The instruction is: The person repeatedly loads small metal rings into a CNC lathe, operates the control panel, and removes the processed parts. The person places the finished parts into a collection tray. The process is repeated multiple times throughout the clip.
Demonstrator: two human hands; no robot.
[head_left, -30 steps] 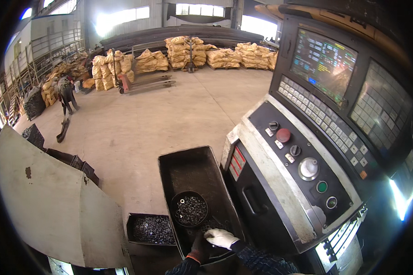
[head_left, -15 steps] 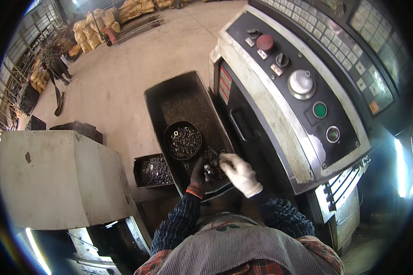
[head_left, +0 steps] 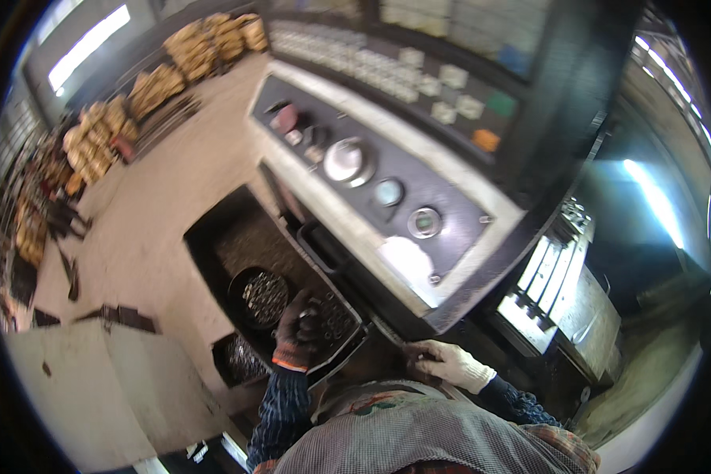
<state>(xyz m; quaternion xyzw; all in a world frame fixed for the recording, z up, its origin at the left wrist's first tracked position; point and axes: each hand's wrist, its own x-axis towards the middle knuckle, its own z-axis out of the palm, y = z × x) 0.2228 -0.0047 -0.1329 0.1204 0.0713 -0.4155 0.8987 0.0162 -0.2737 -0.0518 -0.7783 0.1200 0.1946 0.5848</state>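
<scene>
My left hand [head_left: 295, 329], in a dark glove with an orange cuff, is over the near end of a dark metal tray [head_left: 205, 229]. Its fingers are curled around a few small shiny metal nuts. Beside it in the tray stands a round dark pan [head_left: 235, 291] heaped with small nuts [head_left: 265, 300]. More loose nuts [head_left: 336, 322] lie on the tray floor to the right of the hand. My right hand [head_left: 455, 365], in a white glove, is right of the tray and below the machine's control panel. Its fingers are bent together; what they hold, if anything, is too blurred to tell.
A control panel [head_left: 458, 207] with knobs and buttons juts out above the tray. A slotted machine table [head_left: 547, 284] stands at right. A smaller bin [head_left: 223, 362] of metal parts is left of the tray. A grey cabinet [head_left: 103, 387] stands at left; a person [head_left: 62, 215] is farther off.
The view has swung to the right. My right hand has moved away from the left hand and the tray, out to the right. The left hand stays over the tray with nuts in it.
</scene>
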